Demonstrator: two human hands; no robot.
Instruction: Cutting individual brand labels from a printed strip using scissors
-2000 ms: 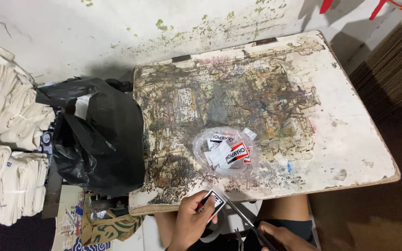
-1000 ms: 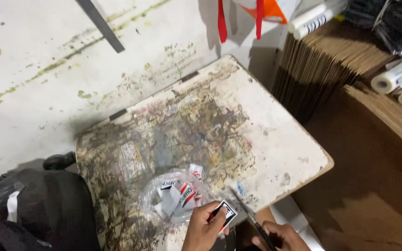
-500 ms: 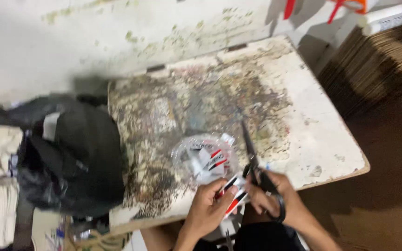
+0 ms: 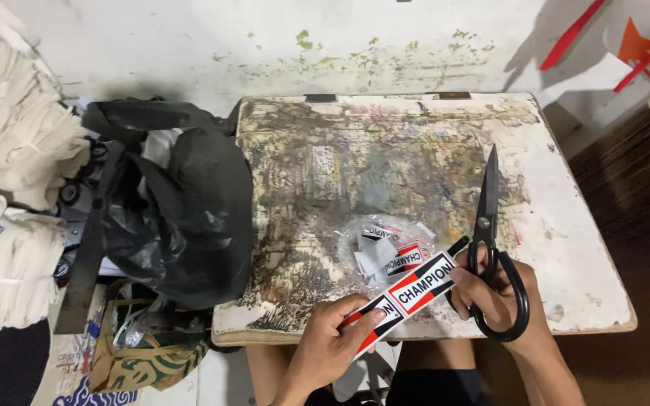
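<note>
Low in the frame's middle, the left hand (image 4: pixel 332 342) pinched the lower end of a red, white and black label strip (image 4: pixel 408 292), while the right hand (image 4: pixel 494 289) touched its upper end and gripped black scissors (image 4: pixel 490 240), blades closed and pointing up the frame. Just above lay a clear bag of labels (image 4: pixel 385 252) on the stained board (image 4: pixel 566 248). A black bag (image 4: pixel 182 210) sat at left.

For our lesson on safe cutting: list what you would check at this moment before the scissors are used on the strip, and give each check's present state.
1. Left hand grips one end of the printed strip: ok.
2. Right hand is through the handles of the scissors: ok.
3. Blades shut, pointing away from the body: ok.
4. Strip between the blades: not ok; it lies beside the handles.
5. Bag of cut labels lies below the strip on the table: ok.
6. Blade sharpness: cannot tell.
</note>
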